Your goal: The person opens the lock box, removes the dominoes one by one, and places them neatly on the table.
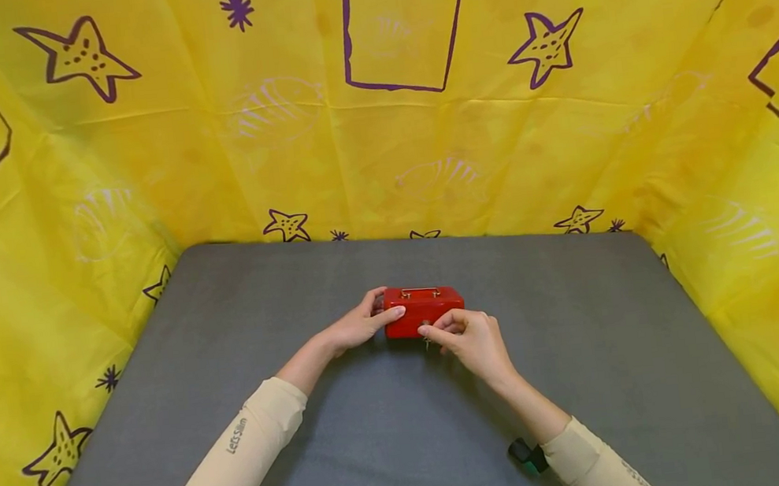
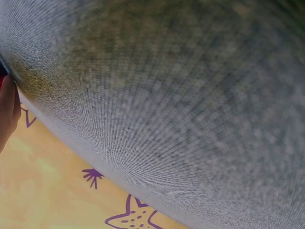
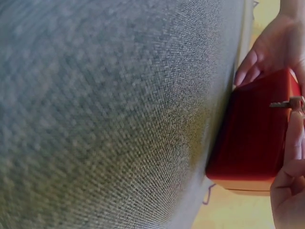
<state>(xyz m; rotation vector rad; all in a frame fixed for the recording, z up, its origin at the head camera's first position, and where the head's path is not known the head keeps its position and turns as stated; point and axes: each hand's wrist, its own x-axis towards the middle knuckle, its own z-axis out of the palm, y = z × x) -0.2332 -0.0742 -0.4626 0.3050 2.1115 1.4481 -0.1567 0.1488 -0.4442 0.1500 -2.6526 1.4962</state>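
A red cash box (image 1: 447, 300) with a thin metal handle (image 1: 421, 290) on its lid stands on the grey table. My left hand (image 1: 358, 325) holds its left end, the thumb on the front and the fingers round the side. At the lock on the front, my right hand (image 1: 474, 341) pinches a key with thumb and forefinger. A small metal key (image 3: 281, 103) shows by the fingertips in the right wrist view. Whether a key sits inside the lock is hidden by the fingers. In the left wrist view only a few fingers (image 2: 7, 112) show at the left edge.
The grey table (image 1: 259, 288) stretches out on all sides of the box. Yellow cloth walls (image 1: 381, 165) with purple starfish drawings stand along its back and sides. A small black device (image 1: 528, 456) is at the right forearm.
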